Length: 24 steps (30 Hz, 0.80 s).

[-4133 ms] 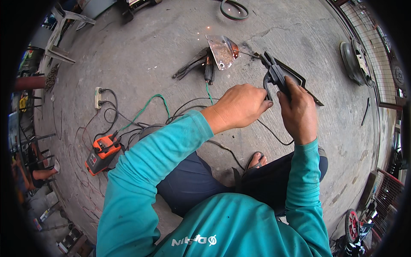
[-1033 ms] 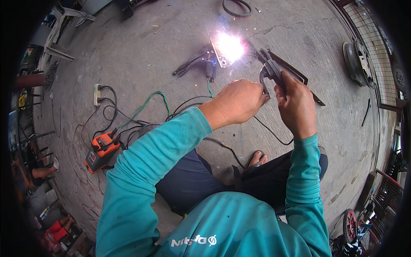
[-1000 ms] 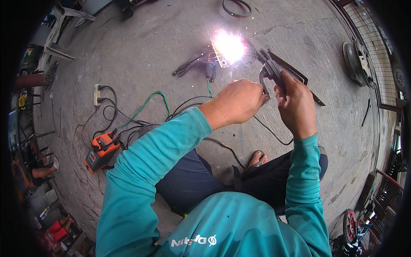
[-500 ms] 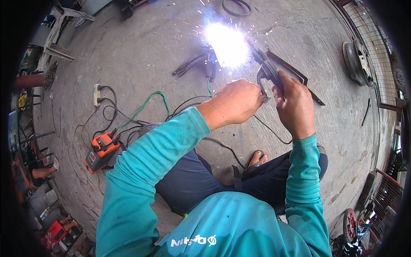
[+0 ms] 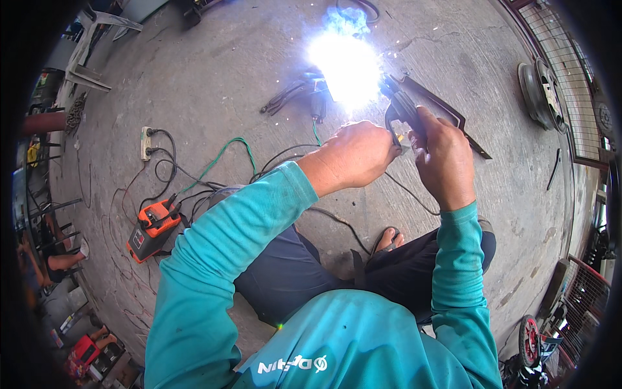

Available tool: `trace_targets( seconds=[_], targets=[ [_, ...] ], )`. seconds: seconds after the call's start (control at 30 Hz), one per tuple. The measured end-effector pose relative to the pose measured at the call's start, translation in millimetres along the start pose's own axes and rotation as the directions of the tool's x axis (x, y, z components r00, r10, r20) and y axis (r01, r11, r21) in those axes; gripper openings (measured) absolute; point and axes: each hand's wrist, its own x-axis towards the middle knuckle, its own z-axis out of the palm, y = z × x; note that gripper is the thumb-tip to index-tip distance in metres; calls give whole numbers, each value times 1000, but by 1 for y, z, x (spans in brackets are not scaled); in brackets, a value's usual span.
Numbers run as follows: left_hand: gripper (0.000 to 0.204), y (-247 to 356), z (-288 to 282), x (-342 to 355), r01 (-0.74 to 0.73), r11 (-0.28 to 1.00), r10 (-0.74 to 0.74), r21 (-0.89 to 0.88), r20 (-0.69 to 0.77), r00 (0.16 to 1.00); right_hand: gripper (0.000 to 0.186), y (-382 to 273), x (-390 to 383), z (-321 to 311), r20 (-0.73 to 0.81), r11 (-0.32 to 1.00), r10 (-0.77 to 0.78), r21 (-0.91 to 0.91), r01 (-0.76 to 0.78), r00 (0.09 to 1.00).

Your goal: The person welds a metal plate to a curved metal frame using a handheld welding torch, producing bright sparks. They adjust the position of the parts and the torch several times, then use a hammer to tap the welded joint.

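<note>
My right hand (image 5: 445,162) grips a dark welding electrode holder (image 5: 403,107) that points up and left toward a blinding white arc (image 5: 346,68). The glare hides the electrode tip and the metal being welded. Curled fingers of my left hand (image 5: 359,155) meet close below the holder's curved lever; what they hold, if anything, I cannot make out. Beyond the right hand, a dark angled metal bar (image 5: 447,111) lies on the floor. Left of the arc is a bundle of black cable (image 5: 285,96), and a dark clamp-like piece (image 5: 318,107) with a green wire stands close by.
An orange and black welding machine (image 5: 154,227) sits at the left, its cables running to a white power strip (image 5: 146,144). Wheel rims (image 5: 541,97) stand at the right by a wire mesh gate. A white plastic chair (image 5: 87,55) is far left. My sandalled foot (image 5: 389,240) is below the hands.
The white glare has grown a little, and bluish smoke now rises above it. Fewer sparks fly. My right hand and the holder have shifted very slightly left; the left hand stays nearly still.
</note>
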Motion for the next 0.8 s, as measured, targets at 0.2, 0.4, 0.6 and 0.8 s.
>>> trace_targets(
  seconds=[0.2,0.4,0.6,0.8],
  targets=[
    [41,2,-2,1,35,999,-35,-5,32,999,45,-3,0,0,-14,999,7,-37,-8,1000],
    [38,1,-1,1,31,999,-32,6,37,999,45,0,0,2,-25,1000,-3,-8,2,1000],
    [38,-6,4,-1,-22,999,22,-28,-17,1000,44,3,0,3,-44,998,-48,25,49,998],
    [36,-5,4,3,-2,1000,2,-4,1,1000,43,0,0,1,-32,999,-34,36,35,999]
  ],
)
